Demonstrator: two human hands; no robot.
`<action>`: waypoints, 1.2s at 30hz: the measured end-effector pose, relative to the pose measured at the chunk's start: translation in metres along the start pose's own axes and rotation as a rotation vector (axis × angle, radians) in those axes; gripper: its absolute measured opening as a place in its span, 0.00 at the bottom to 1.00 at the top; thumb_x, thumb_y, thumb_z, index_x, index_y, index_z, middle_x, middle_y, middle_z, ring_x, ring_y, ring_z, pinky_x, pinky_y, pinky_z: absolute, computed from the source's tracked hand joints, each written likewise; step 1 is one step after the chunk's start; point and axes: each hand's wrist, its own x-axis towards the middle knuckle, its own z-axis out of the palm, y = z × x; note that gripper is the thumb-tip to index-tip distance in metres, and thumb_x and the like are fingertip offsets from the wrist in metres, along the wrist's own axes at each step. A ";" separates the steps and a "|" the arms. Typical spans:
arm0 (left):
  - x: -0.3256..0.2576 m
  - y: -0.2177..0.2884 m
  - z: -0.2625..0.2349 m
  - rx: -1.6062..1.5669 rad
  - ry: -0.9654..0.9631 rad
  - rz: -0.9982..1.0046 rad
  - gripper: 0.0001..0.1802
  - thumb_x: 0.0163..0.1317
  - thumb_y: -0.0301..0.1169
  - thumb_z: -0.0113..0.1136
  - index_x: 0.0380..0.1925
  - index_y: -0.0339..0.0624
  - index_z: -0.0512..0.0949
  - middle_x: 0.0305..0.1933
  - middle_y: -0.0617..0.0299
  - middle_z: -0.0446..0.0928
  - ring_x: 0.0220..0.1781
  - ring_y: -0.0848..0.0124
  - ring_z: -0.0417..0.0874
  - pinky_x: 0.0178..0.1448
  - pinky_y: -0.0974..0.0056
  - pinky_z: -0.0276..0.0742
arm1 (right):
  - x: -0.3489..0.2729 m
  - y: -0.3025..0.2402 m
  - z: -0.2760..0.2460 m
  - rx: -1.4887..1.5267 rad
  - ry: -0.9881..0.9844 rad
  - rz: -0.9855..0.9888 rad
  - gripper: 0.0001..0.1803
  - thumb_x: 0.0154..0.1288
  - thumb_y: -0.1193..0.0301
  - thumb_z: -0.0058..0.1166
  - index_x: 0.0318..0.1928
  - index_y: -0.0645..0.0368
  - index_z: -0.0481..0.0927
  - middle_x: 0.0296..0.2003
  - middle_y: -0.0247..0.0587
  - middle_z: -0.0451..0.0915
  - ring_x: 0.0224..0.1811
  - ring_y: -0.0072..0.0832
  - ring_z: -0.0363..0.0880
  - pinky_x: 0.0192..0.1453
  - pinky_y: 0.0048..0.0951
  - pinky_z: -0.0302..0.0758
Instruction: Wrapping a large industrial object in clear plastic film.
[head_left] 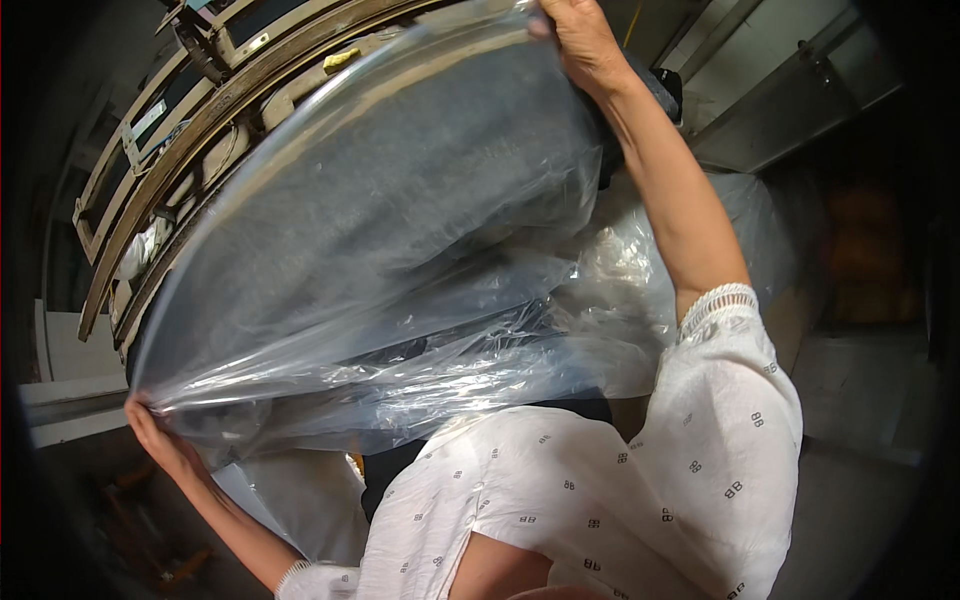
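Note:
A large sheet of clear plastic film (380, 210) is stretched between my two hands in the head view. My left hand (152, 428), low at the left, has its fingers closed on one corner, and creases fan out from that grip. Far off at the upper right, my right hand (580, 45) grips the film's other end at the top of the picture. The film's far edge runs in a taut arc between them. Something dark shows through the film. Nearer my body the plastic lies in shiny, crumpled folds. Whether it is a flat sheet or a bag, I cannot tell.
Beyond the film, a machine frame with curved-looking rails (190, 130) and cables fills the upper left. A small yellow piece (341, 60) sits on it. More crumpled clear plastic (745, 225) is bunched at the right, near a grey metal panel (790, 110).

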 end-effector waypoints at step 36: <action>0.085 -0.064 0.019 0.190 -0.258 -0.019 0.18 0.65 0.41 0.51 0.43 0.38 0.76 0.42 0.66 0.75 0.43 0.78 0.71 0.50 0.73 0.65 | 0.008 0.010 -0.061 -0.732 -0.397 -0.110 0.07 0.64 0.67 0.50 0.38 0.57 0.76 0.30 0.27 0.74 0.31 0.16 0.71 0.37 0.19 0.68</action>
